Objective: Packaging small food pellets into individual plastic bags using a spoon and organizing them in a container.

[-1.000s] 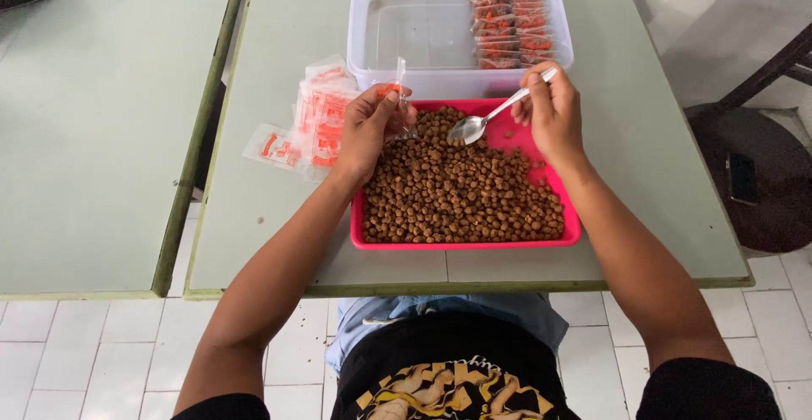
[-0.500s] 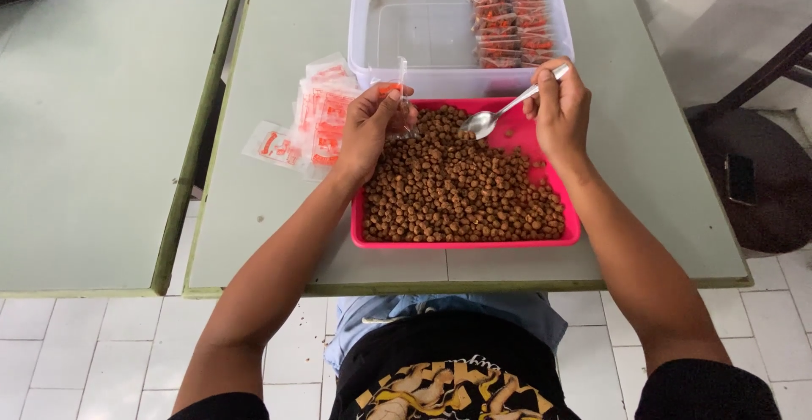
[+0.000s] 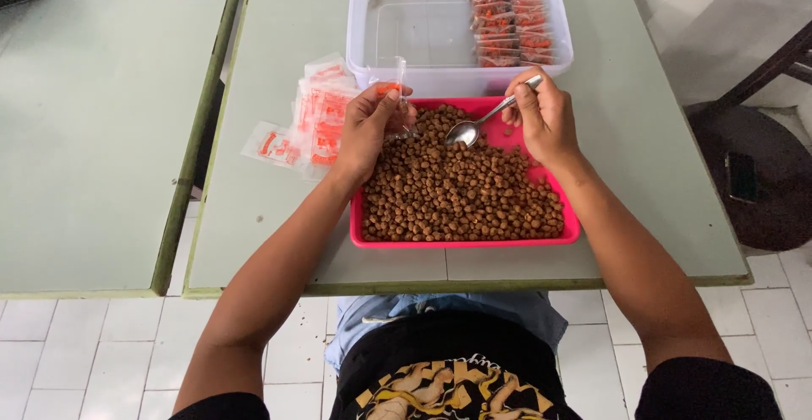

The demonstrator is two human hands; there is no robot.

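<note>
A: Obs., left to right. Stack of empty clear sachets with orange print [image 3: 317, 115] lies toward the left edge of the bench [image 3: 660, 149], just beside the red tray. Left hand [image 3: 372, 128] is over the tray's far left corner, fingers pinched shut on one small sachet [image 3: 393, 92], held upright; whether its mouth is open I cannot tell.

B: And the spoon?

A: Right hand [image 3: 545, 120], fingers closed round the handle of a metal spoon [image 3: 486, 120]. Bowl points left, low over the brown pellets [image 3: 461, 187], near the sachet but apart from it. Load in the bowl: too small to tell.

B: Tray position?

A: Red tray [image 3: 571, 232] sits at the near edge, touching the clear tub [image 3: 372, 43] behind it. Filled sachets [image 3: 507, 18] lie in the tub's right end.

B: Handling note?

A: Judgement: keep the sachet mouth spread and over the tray, so strays drop back in. Tip the spoon slowly, bowl edge at the opening. Modest scoops; a heaped one would likely spill.
</note>
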